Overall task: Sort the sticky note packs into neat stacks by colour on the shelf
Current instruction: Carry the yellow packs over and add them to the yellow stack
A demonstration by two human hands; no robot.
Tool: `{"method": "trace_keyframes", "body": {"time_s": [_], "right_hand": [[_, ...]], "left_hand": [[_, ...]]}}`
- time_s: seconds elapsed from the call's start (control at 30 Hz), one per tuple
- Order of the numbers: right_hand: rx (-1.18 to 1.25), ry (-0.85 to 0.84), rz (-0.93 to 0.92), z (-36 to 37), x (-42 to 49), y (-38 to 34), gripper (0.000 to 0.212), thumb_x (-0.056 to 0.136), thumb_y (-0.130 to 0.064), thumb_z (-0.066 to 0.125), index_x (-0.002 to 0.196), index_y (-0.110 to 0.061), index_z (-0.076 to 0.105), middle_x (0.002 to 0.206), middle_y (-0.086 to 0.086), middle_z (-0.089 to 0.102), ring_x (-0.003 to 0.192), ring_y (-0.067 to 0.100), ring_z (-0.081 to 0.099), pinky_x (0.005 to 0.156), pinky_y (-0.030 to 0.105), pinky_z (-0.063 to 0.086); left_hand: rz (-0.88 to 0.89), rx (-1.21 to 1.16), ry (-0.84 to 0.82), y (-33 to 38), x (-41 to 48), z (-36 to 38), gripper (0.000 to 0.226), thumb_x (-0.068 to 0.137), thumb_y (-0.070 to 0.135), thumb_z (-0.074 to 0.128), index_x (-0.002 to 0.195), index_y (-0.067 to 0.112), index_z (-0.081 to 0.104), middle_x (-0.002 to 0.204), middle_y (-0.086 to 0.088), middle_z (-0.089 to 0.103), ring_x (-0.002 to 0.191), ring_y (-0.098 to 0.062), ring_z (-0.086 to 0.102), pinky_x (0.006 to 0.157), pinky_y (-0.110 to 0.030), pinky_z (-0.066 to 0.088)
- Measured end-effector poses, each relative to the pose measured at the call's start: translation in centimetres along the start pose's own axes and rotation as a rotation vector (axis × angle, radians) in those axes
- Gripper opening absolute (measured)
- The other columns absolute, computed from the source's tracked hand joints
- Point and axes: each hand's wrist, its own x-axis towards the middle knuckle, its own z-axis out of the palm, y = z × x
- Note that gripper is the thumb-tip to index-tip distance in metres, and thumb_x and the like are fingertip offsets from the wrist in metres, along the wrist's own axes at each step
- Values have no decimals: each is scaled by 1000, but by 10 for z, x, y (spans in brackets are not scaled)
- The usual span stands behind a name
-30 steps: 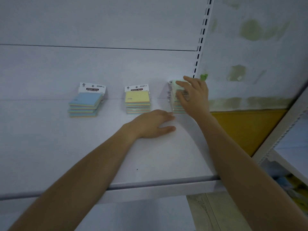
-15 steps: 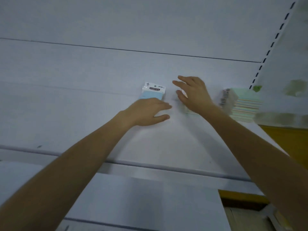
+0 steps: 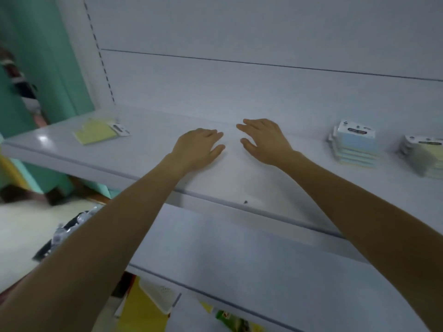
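Broadly, a long white shelf (image 3: 148, 149), smooth and faintly glossy, probably painted metal, so easy sliding for anything flat. Low over its middle, left grip (image 3: 197, 149) and right grip (image 3: 266, 142), both spread palm down with fingers straight, holding nothing, close together yet apart. To the right, blue-topped stack (image 3: 356, 149) of square packs, edges fairly flush, white card headers toward the far wall. Just right of it at the frame edge, yellow-topped stack (image 3: 425, 159), blurred. Well off to the left, loose yellow pack (image 3: 96, 135), thin and flat, perhaps two overlapped, likely next to move. Best to reach left, pinch across the pad's sides rather than the flimsy header, lift clear instead of dragging, then set down square on the yellow-topped stack, headers matched.
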Motion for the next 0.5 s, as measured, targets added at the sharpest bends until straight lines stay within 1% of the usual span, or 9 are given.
{"method": "trace_keyframes", "body": {"time_s": [0.13,0.3,0.4,0.5], "right_hand": [[13,-44,-79,26,57,-47,46,96,-33,37,141,-22,35,152,4,33,140,24,29,116,38,17],[28,-63,-157,53,126,-95,46,97,-32,36,141,-21,33,152,4,32,139,25,29,114,37,20],[94,-113,-168,66,163,-124,46,97,-33,36,141,-22,33,151,4,33,138,26,30,112,36,23],[166,-113,-203,77,188,-154,46,96,-36,37,141,-23,35,151,4,34,137,25,31,112,35,23]], "left_hand": [[-54,30,8,-70,-2,4,49,98,40,29,143,20,32,152,-3,34,139,-22,33,111,-35,30],[-188,38,34,-159,-4,2,48,98,38,32,141,19,36,150,-4,37,138,-22,34,110,-37,30],[-285,45,-24,-217,-13,1,47,97,41,32,139,20,39,150,-3,38,138,-22,33,109,-39,31],[-384,41,-84,-266,-26,1,50,94,46,29,135,21,44,145,-5,43,134,-26,37,108,-44,35]]}}
